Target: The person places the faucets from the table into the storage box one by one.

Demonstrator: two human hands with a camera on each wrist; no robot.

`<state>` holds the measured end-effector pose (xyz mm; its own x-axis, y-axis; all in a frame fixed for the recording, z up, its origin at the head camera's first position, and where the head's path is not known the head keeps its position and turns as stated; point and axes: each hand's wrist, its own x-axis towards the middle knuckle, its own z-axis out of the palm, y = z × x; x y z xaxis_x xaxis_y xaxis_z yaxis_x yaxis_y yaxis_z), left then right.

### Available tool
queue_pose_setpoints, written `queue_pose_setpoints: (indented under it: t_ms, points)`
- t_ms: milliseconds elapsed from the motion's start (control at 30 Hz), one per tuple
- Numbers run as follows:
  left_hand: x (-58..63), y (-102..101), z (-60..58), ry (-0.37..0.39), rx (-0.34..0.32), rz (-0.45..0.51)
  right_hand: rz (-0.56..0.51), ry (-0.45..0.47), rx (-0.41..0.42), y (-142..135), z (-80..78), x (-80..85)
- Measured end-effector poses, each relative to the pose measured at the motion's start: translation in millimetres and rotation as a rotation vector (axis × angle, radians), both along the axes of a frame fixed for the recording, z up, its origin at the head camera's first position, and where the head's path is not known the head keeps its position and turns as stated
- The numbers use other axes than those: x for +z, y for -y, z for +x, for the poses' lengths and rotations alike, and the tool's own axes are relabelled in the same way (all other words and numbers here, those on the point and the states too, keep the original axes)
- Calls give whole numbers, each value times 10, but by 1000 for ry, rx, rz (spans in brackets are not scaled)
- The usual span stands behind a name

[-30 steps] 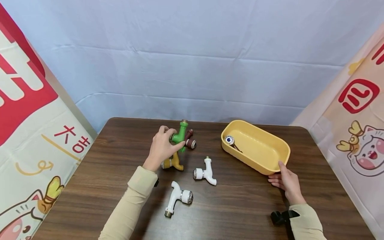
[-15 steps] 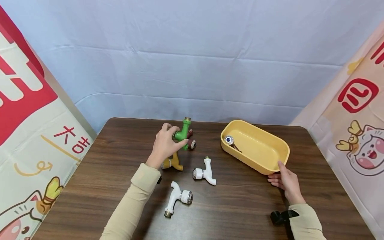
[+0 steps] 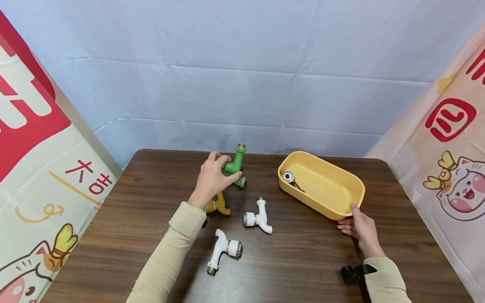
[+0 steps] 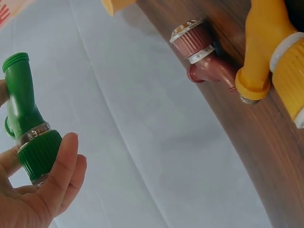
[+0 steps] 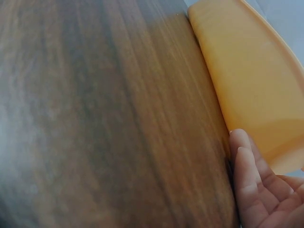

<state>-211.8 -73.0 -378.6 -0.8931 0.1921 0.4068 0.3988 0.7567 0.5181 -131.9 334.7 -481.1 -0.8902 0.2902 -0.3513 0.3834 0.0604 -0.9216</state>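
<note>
My left hand (image 3: pixel 213 176) grips a green faucet (image 3: pixel 236 163) by its ribbed knob, raised above the table with its brass-threaded end up. In the left wrist view, fingers (image 4: pixel 64 166) wrap the knob. Behind it a dark-red faucet (image 4: pixel 197 45) lies mostly hidden in the head view. A yellow faucet (image 3: pixel 219 205) rests below the left hand, partly covered by it. At the right, my right hand (image 3: pixel 361 231) holds the near corner of a yellow plastic bin (image 3: pixel 308 203), thumb over the rim, fingers against the outer wall. Inside the bin sits a faucet with a chrome knob (image 3: pixel 289 176).
Two white faucets lie on the brown wooden table (image 3: pixel 303 261): one (image 3: pixel 262 218) mid-table, another (image 3: pixel 219 250) nearer the front. A pale cloth backdrop (image 3: pixel 242 84) hangs behind the far table edge, with printed banners at both sides.
My left hand has lifted the green faucet slightly and carried it to the right, now covering most of the dark-red faucet. The right hand and bin have stayed in place.
</note>
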Motion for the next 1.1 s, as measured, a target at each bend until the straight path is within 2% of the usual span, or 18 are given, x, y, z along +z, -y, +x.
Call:
queue_pose_setpoints:
  t_ms: [667,1100]
  points:
    - [79,-145,-103,9,-14,17,-9,7,1,0,-11,-15]
    - [124,-225,-157,18,-23,-15,-10,9,-5,9,-7,-8]
